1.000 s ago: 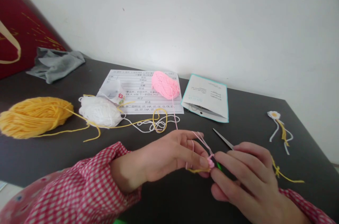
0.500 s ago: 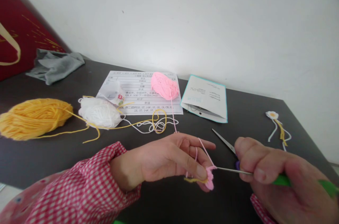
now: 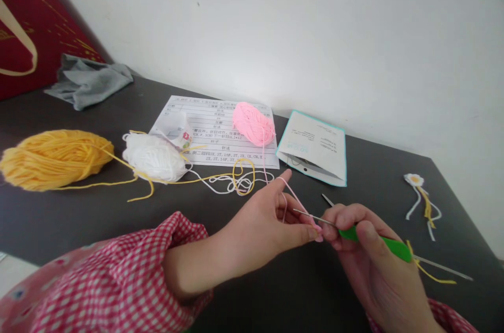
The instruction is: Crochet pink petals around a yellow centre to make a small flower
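Note:
Between thumb and fingers, my left hand (image 3: 275,222) pinches a small pink crochet piece (image 3: 318,234), mostly hidden by the fingertips. Pink yarn (image 3: 293,194) passes over its raised index finger. My right hand (image 3: 366,249) grips the green handle of a crochet hook (image 3: 394,248); the thin metal shaft points left, its tip past the pink yarn above my left thumb. A yellow strand (image 3: 433,275) shows by the hook's rear end. Partly behind my right hand lie scissors (image 3: 326,200), of which just a blade tip is visible. The pink yarn ball (image 3: 254,124) sits on a printed sheet.
Yellow yarn (image 3: 57,159) and white yarn (image 3: 155,157) lie at left, loose strands trailing rightward. The printed sheet (image 3: 212,157) and a white packet (image 3: 315,144) are near the wall. A small crocheted flower (image 3: 414,180) lies right; a grey cloth (image 3: 90,83) and red bag (image 3: 51,23) stand back left.
My right hand has moved left, close to my left hand, and the hook now crosses the pink yarn. My left index finger has risen, and the crochet piece sits higher. The view has shifted slightly.

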{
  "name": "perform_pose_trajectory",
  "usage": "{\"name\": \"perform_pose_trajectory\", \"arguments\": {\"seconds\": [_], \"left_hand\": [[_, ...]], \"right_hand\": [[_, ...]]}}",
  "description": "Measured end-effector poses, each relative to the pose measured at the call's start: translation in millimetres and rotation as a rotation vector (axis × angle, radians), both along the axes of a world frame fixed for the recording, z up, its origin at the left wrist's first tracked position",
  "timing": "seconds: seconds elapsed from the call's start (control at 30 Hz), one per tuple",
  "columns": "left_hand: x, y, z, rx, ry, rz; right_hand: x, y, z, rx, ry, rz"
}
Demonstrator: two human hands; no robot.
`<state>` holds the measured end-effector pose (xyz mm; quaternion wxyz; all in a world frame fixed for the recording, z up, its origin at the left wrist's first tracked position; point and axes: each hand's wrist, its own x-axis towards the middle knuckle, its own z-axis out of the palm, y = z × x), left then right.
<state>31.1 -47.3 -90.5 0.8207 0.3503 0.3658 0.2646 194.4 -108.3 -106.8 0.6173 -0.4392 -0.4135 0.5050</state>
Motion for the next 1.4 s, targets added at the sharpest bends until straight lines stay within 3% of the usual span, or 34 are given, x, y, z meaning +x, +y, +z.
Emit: {"name": "perform_pose_trajectory", "arguments": {"seconds": [0.17,0.23,0.3,0.43,0.5,0.57,0.67,0.9,1.17,1.4], "left_hand": [[1.1,-4.5,-4.5,0.046,0.023,-0.044],[2.2,-7.1,-7.0,0.052,-0.005,-0.034],[2.9,-8.8,-8.4,0.055,-0.011,-0.011],[1.5,-6.5,-4.8,-0.04,0.002,0.0],[-0.1,-3.5,-1.6,-0.162,-0.071,-0.043],[-1.1,-1.0,0.1,-0.252,-0.14,-0.099],[-1.0,-0.4,-1.1,-0.244,-0.136,-0.131],[0.5,-5.8,-4.6,-0.112,-0.016,-0.163],[1.5,-6.2,-4.8,-0.171,-0.039,-0.186],[1.8,-8.1,-6.4,-0.144,-0.023,-0.182]], "right_hand": [[-1.3,0.1,0.1,-0.054,-0.026,-0.009],[-2.2,-2.8,-0.5,-0.011,-0.127,-0.041],[-1.8,-7.0,-1.0,0.1,-0.375,-0.106],[5.3,-13.5,-0.5,0.533,-1.086,-0.15],[10.0,-13.8,-0.2,0.681,-1.182,-0.096],[12.5,-11.4,-0.4,0.563,-0.891,-0.027],[11.1,-3.3,-0.7,0.222,-0.324,0.035],[12.7,11.3,0.8,-0.283,0.135,0.195],[22.9,9.9,4.2,-0.359,0.087,0.164],[24.8,8.6,17.5,-0.153,-0.107,0.055]]}}
